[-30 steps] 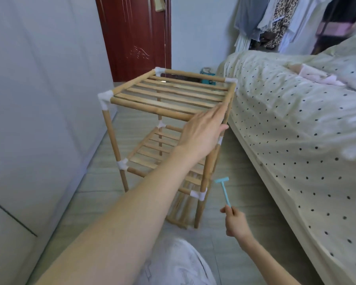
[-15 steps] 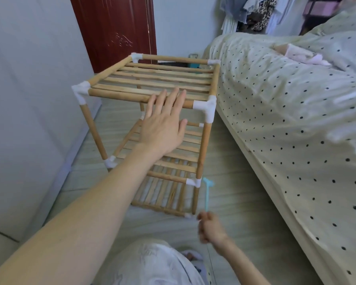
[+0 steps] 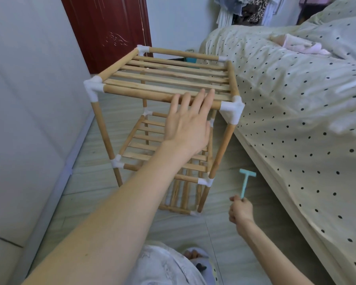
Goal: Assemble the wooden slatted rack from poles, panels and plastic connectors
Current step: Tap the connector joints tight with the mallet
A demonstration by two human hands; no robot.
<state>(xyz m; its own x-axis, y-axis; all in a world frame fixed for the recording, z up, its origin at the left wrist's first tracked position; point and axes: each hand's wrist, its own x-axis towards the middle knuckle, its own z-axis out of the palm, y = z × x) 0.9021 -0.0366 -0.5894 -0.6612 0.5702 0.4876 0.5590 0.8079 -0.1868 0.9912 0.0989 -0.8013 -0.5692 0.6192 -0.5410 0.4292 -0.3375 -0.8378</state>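
Rack upright, L hand on top rail

Rack (image 3: pixel 164 83) stands on floor (image 3: pixel 95 182) btwn wall (image 3: pixel 29 99) & bed (image 3: pixel 296 120), three slatted tiers, white connectors at corners. L hand (image 3: pixel 188 128) flat, fingers straight, tips resting on front top pole (image 3: pixel 136 93). R hand (image 3: pixel 240 210) low nr front-right leg, gripping small teal hammer (image 3: pixel 246 182), head up
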